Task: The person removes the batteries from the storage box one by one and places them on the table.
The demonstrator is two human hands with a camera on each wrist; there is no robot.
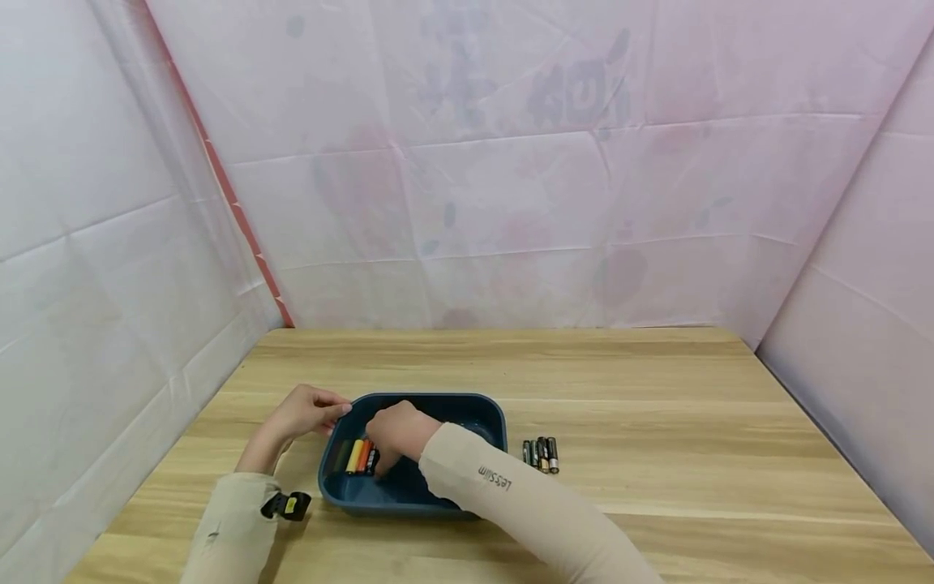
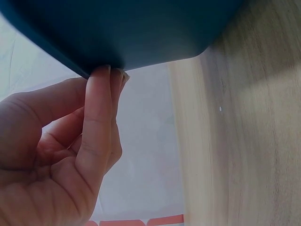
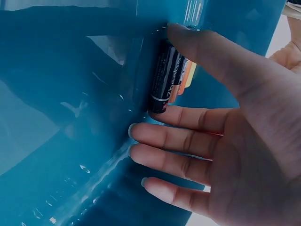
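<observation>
**Hands at the blue tray of batteries**

Nearest the camera come two beige sleeves, the right one printed with small dark lettering, and a little black clip (image 1: 287, 505) lying on the table just left of the dark blue rounded plastic tray (image 1: 487, 413). That tray sits on the pale wood-grain table (image 1: 657, 422), toward its front left part.

Inside the tray, against its left wall, a short row of cylindrical batteries (image 1: 355, 456) lies side by side: a dark one, a yellow one, an orange one and a black one. The right hand (image 1: 394, 432) reaches down into the tray beside them. Seen from the right wrist, the right hand (image 3: 221, 136) has its fingers stretched out straight, the thumb tip and the forefinger touching the two ends of the black battery (image 3: 162, 84) at the near edge of the row; the fingers are not curled round it, and the other fingers lie flat on the tray floor.

The left hand (image 1: 306, 411) is at the tray's far left corner. From the left wrist view, the left hand (image 2: 61, 155) presses its fingertips (image 2: 101, 75) against the tray's rim (image 2: 141, 33), fingers bent and bunched together, pinching the edge.

Right of the tray, just apart from its wall, a second small cluster of dark batteries (image 1: 541, 454) lies on the table. Pale pink sheeting (image 1: 511, 203) hangs behind and to both sides of the table.
</observation>
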